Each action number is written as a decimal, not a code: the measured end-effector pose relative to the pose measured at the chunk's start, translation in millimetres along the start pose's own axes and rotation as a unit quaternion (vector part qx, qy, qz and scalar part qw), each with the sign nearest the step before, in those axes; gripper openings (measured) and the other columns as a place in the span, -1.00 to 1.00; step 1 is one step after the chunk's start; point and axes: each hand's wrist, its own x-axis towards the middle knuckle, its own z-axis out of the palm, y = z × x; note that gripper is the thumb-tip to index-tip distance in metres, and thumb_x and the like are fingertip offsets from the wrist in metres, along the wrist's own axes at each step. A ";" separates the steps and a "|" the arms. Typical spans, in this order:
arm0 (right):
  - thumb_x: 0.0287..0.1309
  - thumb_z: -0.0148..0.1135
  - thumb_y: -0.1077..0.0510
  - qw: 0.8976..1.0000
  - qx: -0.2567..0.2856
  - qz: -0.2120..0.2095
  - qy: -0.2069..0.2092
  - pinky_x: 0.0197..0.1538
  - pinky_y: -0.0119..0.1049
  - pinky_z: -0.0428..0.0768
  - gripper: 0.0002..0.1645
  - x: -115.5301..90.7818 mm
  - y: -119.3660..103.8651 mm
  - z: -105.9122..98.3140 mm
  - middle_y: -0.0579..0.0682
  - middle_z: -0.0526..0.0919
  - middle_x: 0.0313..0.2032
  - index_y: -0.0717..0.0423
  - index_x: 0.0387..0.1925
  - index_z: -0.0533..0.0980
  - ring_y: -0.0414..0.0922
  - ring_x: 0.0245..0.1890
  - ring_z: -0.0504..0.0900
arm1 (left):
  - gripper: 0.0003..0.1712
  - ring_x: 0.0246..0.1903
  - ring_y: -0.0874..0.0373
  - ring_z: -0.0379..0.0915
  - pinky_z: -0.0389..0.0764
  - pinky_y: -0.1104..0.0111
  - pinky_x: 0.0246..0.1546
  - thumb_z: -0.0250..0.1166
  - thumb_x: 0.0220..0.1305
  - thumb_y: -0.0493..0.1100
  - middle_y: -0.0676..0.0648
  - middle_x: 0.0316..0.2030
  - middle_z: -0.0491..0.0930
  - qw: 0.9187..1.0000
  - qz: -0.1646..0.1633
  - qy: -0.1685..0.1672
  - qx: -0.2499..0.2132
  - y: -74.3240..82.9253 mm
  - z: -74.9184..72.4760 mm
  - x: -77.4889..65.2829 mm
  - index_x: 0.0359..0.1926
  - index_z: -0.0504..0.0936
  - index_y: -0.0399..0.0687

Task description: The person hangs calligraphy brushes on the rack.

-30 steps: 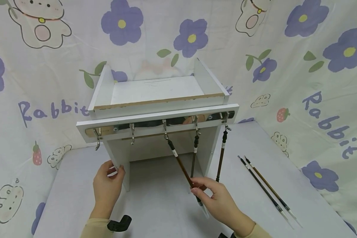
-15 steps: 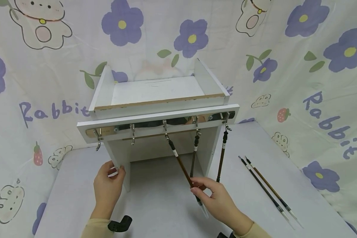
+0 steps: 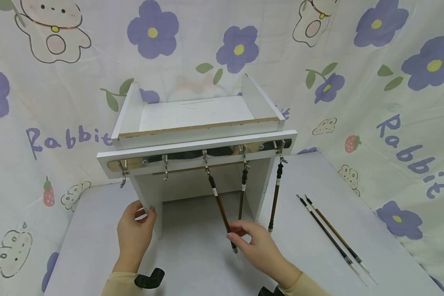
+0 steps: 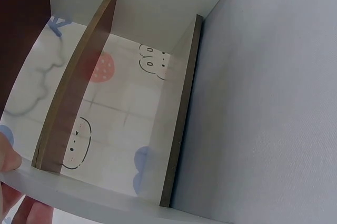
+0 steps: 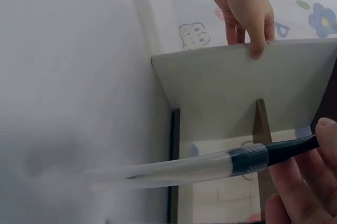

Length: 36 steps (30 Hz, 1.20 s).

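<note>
Right hand (image 3: 256,246) pinches brush (image 3: 220,208) hung on middle hook (image 3: 206,160); left hand (image 3: 135,233) grips rack (image 3: 196,144). Hanging step apparently nearly done; next: gentle release.

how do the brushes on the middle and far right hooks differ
The middle brush is pinched in the right grip; the rightmost hanging brush hangs free. In the head view, the middle brush's lower end leans right, the rightmost hanging brush's slightly left. Both are slim and mostly brown.

L hand (image 3: 135,235) curled in pinch, R hand (image 3: 258,248) pinching too, angled inwd.
</note>
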 end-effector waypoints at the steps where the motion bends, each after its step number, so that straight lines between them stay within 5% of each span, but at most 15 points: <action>1: 0.11 0.15 -0.04 1.000 -0.002 -0.002 0.000 -0.30 -0.38 0.55 -0.82 1.2 0.6 2.3 -0.34 0.56 -0.34 -0.26 -0.20 0.49 -0.31 -0.30 0.52 | -0.74 -0.34 0.16 0.54 0.60 0.45 -0.45 0.23 0.09 -0.08 0.06 -0.24 0.53 1.000 -0.001 -0.001 -0.001 0.0 0.0 0.0 -0.15 0.53 0.01; 19: 0.08 0.19 -0.02 0.999 -0.011 0.021 0.028 -0.30 -0.38 0.55 -0.79 12.3 -3.9 17.3 -0.35 0.56 -0.35 -0.16 -0.20 0.49 -0.33 -0.31 0.52 | -0.73 -0.32 0.13 0.54 0.62 0.35 -0.41 0.22 0.11 -0.08 0.03 -0.22 0.53 1.000 -0.002 -0.005 -0.002 1.0 -0.2 -0.6 -0.14 0.53 -0.01; 29: 0.08 0.17 -0.07 1.000 -0.008 0.012 0.014 -0.32 -0.35 0.54 -0.73 4.5 -2.8 6.1 -0.29 0.55 -0.28 -0.27 -0.13 0.45 -0.32 -0.26 0.51 | -0.73 -0.33 0.19 0.52 0.62 0.40 -0.40 0.22 0.10 -0.09 0.05 -0.24 0.53 1.000 -0.002 -0.001 -0.004 0.1 0.5 -0.6 -0.15 0.53 -0.02; 36: 0.00 0.26 -0.04 0.998 -0.013 -0.023 0.048 -0.26 -0.40 0.53 -0.68 -9.8 1.9 -15.7 -0.32 0.54 -0.29 -0.31 -0.14 0.46 -0.30 -0.29 0.51 | -0.73 -0.32 0.19 0.52 0.61 0.43 -0.39 0.22 0.10 -0.09 0.05 -0.24 0.52 1.000 -0.004 -0.002 -0.008 -0.2 0.7 -1.0 -0.14 0.53 -0.02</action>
